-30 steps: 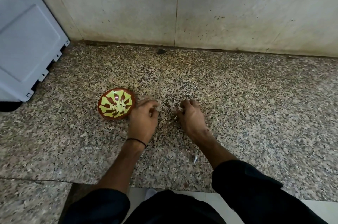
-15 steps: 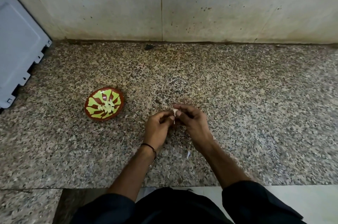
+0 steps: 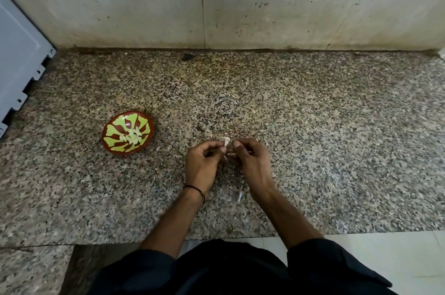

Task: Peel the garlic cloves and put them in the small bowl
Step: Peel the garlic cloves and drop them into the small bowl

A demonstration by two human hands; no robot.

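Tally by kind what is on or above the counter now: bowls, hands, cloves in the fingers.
Bowls: 1, small bowl
Hands: 2, left hand and right hand
Held cloves: 1, garlic clove pinched between both
Total: 4

Stretching from the stained wall to the front edge as a speckled brown-and-grey granite countertop [image 3: 337, 126]. Carrying, left of centre and upright, a small round brown bowl with a yellow-green leaf pattern [image 3: 118, 151], with pale peeled garlic cloves [image 3: 132, 137] lying heaped at its middle. Lying nearer the front edge, well apart from the bowl, as a thin white scrap of garlic skin [image 3: 239, 197]. Sitting beside the wall joint as a small dark chip [image 3: 187, 56]. Meeting the far left end as a pale grey appliance panel with a stepped lower edge [image 3: 19, 54].
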